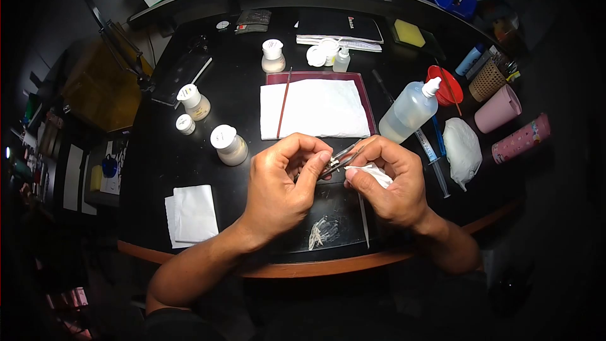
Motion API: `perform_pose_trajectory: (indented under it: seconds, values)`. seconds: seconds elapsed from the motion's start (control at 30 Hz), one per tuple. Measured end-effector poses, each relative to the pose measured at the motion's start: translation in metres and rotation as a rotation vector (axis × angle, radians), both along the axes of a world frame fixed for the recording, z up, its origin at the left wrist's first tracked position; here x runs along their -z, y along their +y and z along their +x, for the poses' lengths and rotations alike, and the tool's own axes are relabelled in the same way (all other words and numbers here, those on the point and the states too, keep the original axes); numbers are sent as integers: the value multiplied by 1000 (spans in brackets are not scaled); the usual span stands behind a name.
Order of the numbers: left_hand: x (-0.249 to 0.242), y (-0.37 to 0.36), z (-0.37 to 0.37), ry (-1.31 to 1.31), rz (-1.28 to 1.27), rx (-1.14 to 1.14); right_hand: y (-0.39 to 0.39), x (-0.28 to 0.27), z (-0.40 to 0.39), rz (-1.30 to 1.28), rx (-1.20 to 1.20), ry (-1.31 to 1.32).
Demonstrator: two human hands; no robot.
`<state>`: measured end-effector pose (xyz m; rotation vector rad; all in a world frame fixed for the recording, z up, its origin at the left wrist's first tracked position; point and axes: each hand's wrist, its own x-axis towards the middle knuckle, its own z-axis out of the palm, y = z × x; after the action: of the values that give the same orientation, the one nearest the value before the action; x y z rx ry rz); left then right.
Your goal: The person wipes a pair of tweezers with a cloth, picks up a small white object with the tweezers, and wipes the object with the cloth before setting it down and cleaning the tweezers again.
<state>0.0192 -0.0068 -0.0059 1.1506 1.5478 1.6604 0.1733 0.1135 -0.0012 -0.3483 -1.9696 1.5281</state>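
Close together over the front of the table, my two hands work on a thin metal tweezers-like tool (346, 152). The fingers of my left hand (281, 180) are pinched round its near end, where a tiny white piece (334, 162) shows; its exact shape is too small to tell. My right hand (404, 183) is closed on a crumpled white tissue (379, 175), its fingertips by the tool's other end. Below the hands, a glass slab (344, 205) carries a smear of cream-coloured paste (322, 233). A slim pointed instrument (364, 221) lies at the slab's right.
Lidded jars (229, 145) and folded tissues (194, 215) are on the left. A brush (285, 104) rests on a white paper pad (328, 107). To the right stand a large squeeze bottle (404, 113), a syringe (435, 164), a white bag-like lump (461, 151) and a red bowl (447, 86).
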Motion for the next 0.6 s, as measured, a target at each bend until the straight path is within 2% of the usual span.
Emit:
perform_pose_trajectory:
  seconds: [0.27,0.47,0.6]
  values:
    - [4,4,2,-61,77,-42,0,0,-1,78,36,-21]
    - [-1,-1,0,-1,-10,2,2,3,-4,38,8,56]
    - [-5,-2,3,67,-2,-16,-1,-1,-4,-113,27,35]
